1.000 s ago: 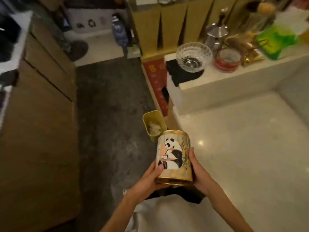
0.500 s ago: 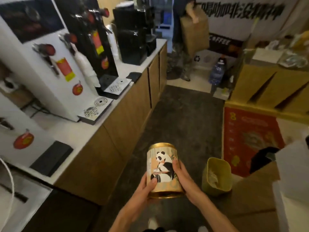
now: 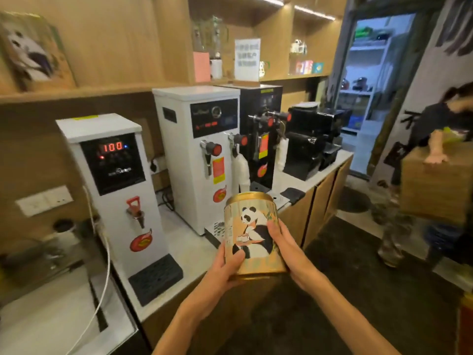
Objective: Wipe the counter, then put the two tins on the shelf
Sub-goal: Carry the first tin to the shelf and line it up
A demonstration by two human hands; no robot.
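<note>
I hold a gold tin with a panda picture [image 3: 252, 231] upright in front of me, over the edge of the back counter [image 3: 186, 248]. My left hand [image 3: 225, 265] grips its lower left side and my right hand [image 3: 286, 249] presses its right side. A second panda tin [image 3: 33, 51] stands blurred on the wooden shelf [image 3: 76, 92] at the upper left. The shelf runs along the wall above the machines.
Two white water boilers [image 3: 112, 190] [image 3: 202, 152], a black dispenser [image 3: 261, 134] and a black coffee machine [image 3: 312, 142] line the counter. A person carrying a cardboard box [image 3: 435, 183] stands at the right near an open doorway [image 3: 371, 93]. Dark floor lies between.
My view has swung left and upward from the white counter and floor to the back counter and wall shelf. Both hands keep the tin, now raised toward the machines.
</note>
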